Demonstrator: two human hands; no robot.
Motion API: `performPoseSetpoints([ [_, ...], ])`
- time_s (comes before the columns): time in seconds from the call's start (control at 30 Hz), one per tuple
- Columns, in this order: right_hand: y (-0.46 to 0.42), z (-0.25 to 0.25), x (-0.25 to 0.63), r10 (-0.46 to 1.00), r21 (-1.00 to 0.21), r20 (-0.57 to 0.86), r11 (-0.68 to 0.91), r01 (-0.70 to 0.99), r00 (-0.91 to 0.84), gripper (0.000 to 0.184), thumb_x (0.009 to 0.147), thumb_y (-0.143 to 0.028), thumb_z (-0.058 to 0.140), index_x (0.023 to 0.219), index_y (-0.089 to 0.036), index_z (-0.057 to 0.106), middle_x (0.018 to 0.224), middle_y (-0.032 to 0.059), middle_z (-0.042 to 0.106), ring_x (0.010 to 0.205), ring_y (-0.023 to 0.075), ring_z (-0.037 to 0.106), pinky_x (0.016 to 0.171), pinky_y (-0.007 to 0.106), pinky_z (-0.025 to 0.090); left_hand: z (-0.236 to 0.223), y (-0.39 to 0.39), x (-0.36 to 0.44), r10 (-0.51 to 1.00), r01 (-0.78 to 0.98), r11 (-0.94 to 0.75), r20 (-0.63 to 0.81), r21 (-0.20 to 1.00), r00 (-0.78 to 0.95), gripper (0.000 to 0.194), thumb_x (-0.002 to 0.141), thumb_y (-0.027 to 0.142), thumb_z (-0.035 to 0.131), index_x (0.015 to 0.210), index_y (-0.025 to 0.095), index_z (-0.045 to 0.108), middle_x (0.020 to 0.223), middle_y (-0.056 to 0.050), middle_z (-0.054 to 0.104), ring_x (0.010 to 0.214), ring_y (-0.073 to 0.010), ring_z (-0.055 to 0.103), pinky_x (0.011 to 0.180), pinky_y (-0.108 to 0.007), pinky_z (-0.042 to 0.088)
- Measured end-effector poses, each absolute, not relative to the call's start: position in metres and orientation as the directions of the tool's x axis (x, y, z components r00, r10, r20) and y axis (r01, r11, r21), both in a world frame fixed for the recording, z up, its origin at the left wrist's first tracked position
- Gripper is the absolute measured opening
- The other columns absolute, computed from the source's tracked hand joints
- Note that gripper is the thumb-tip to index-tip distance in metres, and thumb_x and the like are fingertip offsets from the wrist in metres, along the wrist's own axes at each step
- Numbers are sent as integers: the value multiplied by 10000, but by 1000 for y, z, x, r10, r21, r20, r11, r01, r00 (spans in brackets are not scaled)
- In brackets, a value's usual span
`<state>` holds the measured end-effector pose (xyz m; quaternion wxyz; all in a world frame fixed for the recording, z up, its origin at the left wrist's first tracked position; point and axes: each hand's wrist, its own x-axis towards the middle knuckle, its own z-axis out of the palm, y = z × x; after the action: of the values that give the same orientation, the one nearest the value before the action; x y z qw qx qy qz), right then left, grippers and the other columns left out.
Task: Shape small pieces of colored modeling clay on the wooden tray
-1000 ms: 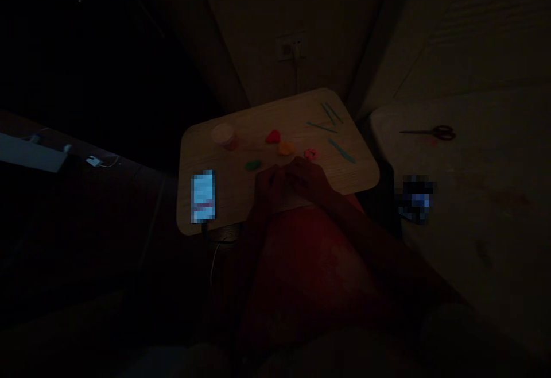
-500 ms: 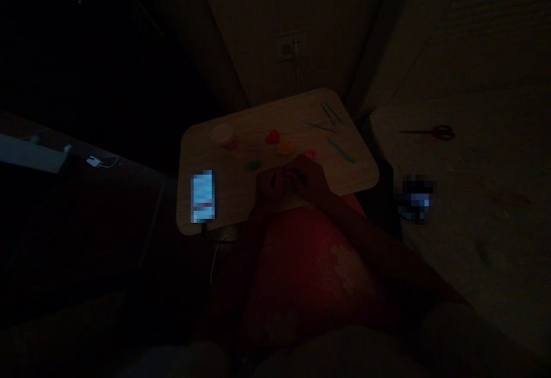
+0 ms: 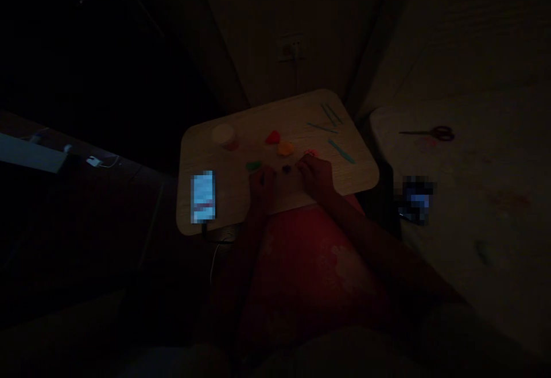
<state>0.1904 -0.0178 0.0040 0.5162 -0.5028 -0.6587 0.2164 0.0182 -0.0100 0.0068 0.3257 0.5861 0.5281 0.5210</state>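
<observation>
Clay lump [image 3: 286, 169], v. dark and small, sits on the wood-grain tabletop [image 3: 196, 151] btwn the two hands, apart from both as far as the dim light shows. Left hand [image 3: 262, 185] has its fingers curled in loosely, near the green clay [image 3: 253, 165]; right hand [image 3: 317, 176] is bent w/ fingertips bunched, right by the pink clay piece [image 3: 311, 152]. Can't tell if either pinches anything, too dark. Lump prob. light, soft, a bit tacky, so it'd dent under a hard squeeze; best hold is low on opposite sides, thumb + index pads, light pressure. Pink piece looks bumpy, maybe ring-like, so prob. more easily squashed; take it by the outer edge. Orange clay [image 3: 284, 148] is flattish w/ uneven rim, red clay [image 3: 272, 137] smoother, blunt-cornered, just beside it. Teal modelling knife [image 3: 341, 151], approx. flat and likely stiff plastic, lies nr thin sticks [image 3: 330, 114]. Tub [image 3: 222, 135] has a pale round top, looks smooth, likely rigid; scissors [image 3: 433, 132] lie on the pale surface [image 3: 456, 165] off to the right, slim blades, looped handles
</observation>
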Motion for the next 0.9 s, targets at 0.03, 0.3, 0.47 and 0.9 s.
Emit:
performPoseSetpoints([
  [0.03, -17, 4, 191, 886, -819, 458, 388, 423, 74, 340, 996, -414, 507, 790, -224, 698, 740, 39, 694, 724, 196, 639, 768, 346, 520, 7, -9, 18, 958, 271, -221, 260, 937, -117, 612, 893, 704, 564, 553, 209, 447, 538, 21, 411, 536, -121, 381, 517, -292, 319],
  [0.3, -17, 12, 192, 846, -805, 514, 418, 420, 143, 304, 1000, -331, 488, 1128, -271, 757, 985, 82, 732, 929, 237, 670, 869, 429, 554, 8, -9, 18, 966, 260, -218, 246, 941, -79, 569, 905, 648, 584, 570, 205, 461, 556, 21, 431, 547, -119, 412, 526, -276, 356],
  [0.47, -16, 9, 192, 846, -815, 517, 442, 374, 127, 388, 1006, -289, 435, 1280, -263, 709, 960, 82, 738, 889, 224, 689, 859, 418, 571, 10, -10, 18, 964, 255, -235, 259, 938, -65, 543, 916, 615, 586, 581, 210, 449, 572, 22, 413, 562, -123, 408, 543, -280, 361],
  [0.9, -16, 2, 188, 900, -887, 390, 311, 340, 196, 178, 834, -391, 738, 765, -227, 721, 761, 38, 772, 696, 195, 702, 681, 329, 561, 11, -10, 19, 975, 238, -175, 202, 955, -92, 513, 905, 571, 589, 570, 212, 443, 564, 19, 404, 559, -122, 374, 517, -271, 316],
])
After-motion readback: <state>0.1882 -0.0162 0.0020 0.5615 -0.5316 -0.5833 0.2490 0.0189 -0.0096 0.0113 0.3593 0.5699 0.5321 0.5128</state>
